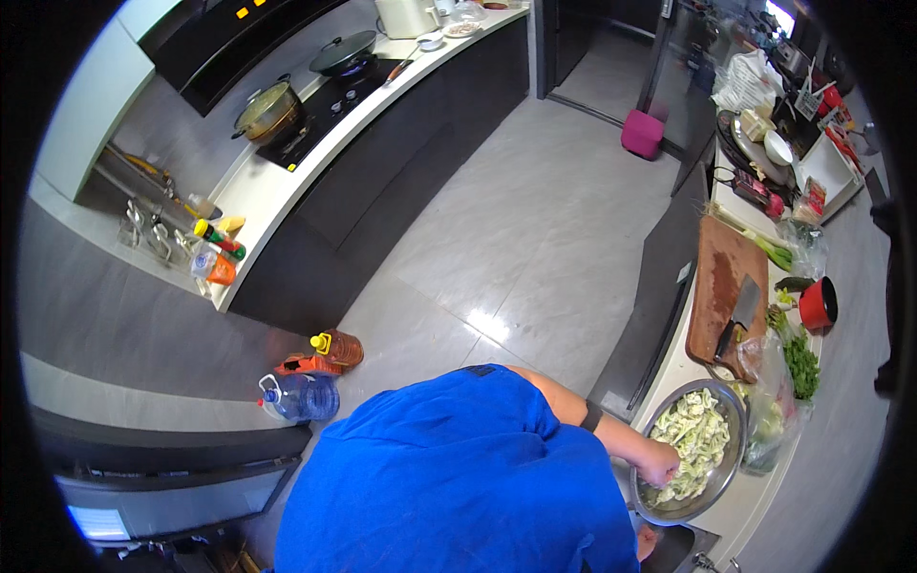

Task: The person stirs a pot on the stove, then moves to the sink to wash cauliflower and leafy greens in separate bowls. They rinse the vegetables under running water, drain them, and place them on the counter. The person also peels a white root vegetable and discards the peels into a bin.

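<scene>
My left hand (658, 464), with a dark band on the forearm, reaches over the near rim of a steel bowl (738, 430). Its fingers curl down at the cut cauliflower florets (693, 437) that fill the bowl; whether any are gripped cannot be made out. Only part of my right hand (647, 542) shows, low beside the sink (670, 550), and the blue garment hides the rest. Beyond the bowl lies a wooden cutting board (720, 265) with a cleaver (741, 308) resting on it.
Plastic bags (766, 401), leafy greens (800, 365) and a red pot (818, 303) crowd the counter behind the bowl. A faucet (706, 561) stands at the sink. Across the floor, a pot (269, 111) and a lidded wok (344, 54) sit on the gas stove (326, 107).
</scene>
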`<move>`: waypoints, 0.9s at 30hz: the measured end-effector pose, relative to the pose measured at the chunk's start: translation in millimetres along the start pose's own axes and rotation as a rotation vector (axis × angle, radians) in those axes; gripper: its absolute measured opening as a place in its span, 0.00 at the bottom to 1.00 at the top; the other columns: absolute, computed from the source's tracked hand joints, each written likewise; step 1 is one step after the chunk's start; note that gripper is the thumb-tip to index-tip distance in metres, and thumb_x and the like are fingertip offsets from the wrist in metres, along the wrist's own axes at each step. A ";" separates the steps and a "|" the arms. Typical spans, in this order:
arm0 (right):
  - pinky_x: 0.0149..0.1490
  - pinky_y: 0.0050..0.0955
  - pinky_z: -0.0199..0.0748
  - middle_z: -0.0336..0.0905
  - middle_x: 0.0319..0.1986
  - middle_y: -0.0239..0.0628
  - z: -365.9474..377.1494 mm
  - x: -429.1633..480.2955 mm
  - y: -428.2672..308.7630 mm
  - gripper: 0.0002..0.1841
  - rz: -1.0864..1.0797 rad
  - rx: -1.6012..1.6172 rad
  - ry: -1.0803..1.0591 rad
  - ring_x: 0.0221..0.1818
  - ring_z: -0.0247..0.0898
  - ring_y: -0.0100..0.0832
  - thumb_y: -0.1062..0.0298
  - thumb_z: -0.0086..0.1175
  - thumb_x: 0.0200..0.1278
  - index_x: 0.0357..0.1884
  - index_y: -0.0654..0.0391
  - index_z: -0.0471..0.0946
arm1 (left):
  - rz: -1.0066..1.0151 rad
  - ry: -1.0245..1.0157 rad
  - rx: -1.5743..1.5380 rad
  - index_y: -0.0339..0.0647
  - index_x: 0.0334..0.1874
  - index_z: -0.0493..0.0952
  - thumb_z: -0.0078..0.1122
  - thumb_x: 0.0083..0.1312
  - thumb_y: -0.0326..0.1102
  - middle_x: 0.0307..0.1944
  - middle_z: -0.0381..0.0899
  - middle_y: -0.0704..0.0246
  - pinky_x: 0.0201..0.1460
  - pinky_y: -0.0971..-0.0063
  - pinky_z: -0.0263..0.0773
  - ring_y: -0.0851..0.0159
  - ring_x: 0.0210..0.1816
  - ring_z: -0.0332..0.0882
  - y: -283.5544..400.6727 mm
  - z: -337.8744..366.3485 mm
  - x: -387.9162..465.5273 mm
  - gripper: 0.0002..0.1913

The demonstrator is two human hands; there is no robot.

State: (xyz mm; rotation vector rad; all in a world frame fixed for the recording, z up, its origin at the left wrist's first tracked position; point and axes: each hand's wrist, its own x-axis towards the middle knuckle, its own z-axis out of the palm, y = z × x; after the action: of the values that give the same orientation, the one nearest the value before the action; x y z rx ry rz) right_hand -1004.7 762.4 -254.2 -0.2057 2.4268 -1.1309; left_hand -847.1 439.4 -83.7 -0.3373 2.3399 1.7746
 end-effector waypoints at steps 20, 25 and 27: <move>0.31 0.30 0.65 0.71 0.23 0.37 13.2 -57.9 32.7 0.10 -0.029 0.045 0.026 0.25 0.64 0.29 0.70 0.52 0.63 0.29 0.66 0.70 | 0.145 -0.036 0.088 0.43 0.28 0.80 0.61 0.51 0.36 0.25 0.80 0.64 0.32 0.64 0.71 0.60 0.28 0.78 3.7 42.0 4.3 0.06; 0.31 0.31 0.66 0.71 0.23 0.38 0.3 -84.3 46.6 0.10 -0.020 -0.028 0.123 0.26 0.65 0.30 0.70 0.52 0.63 0.29 0.66 0.70 | 0.163 -0.154 0.127 0.42 0.36 0.79 0.64 0.53 0.38 0.33 0.81 0.63 0.37 0.65 0.72 0.59 0.36 0.79 19.7 58.3 10.9 0.11; 0.32 0.31 0.66 0.71 0.23 0.38 -5.0 -96.0 52.8 0.10 -0.002 -0.041 0.150 0.26 0.65 0.31 0.70 0.52 0.63 0.29 0.66 0.70 | 0.181 -0.177 0.164 0.41 0.36 0.79 0.65 0.53 0.38 0.32 0.81 0.62 0.37 0.65 0.72 0.59 0.35 0.79 26.0 63.6 12.0 0.12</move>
State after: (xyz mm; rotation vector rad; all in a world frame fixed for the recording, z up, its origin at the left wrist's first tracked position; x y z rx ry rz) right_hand -919.0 830.8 -258.9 -0.1412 2.5832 -1.1352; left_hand -865.5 506.6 -80.3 0.0558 2.4310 1.5956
